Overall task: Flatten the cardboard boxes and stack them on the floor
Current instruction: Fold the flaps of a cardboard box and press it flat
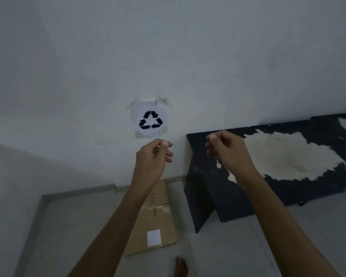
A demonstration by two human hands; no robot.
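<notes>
Both my arms are raised forward at chest height. My left hand (153, 156) has its fingers loosely curled, thumb tip near the forefinger, holding nothing I can see. My right hand (226, 150) is likewise loosely curled and holds nothing visible. The flattened cardboard box (154, 220) lies on the floor (78, 226) below my left forearm, against the wall's foot, a white label (154, 237) on its near end. A recycling sign (150, 119) is taped to the wall above. A black worn table (288, 162) stands to the right, beside the box. My bare foot (181, 266) is near the box's edge.
</notes>
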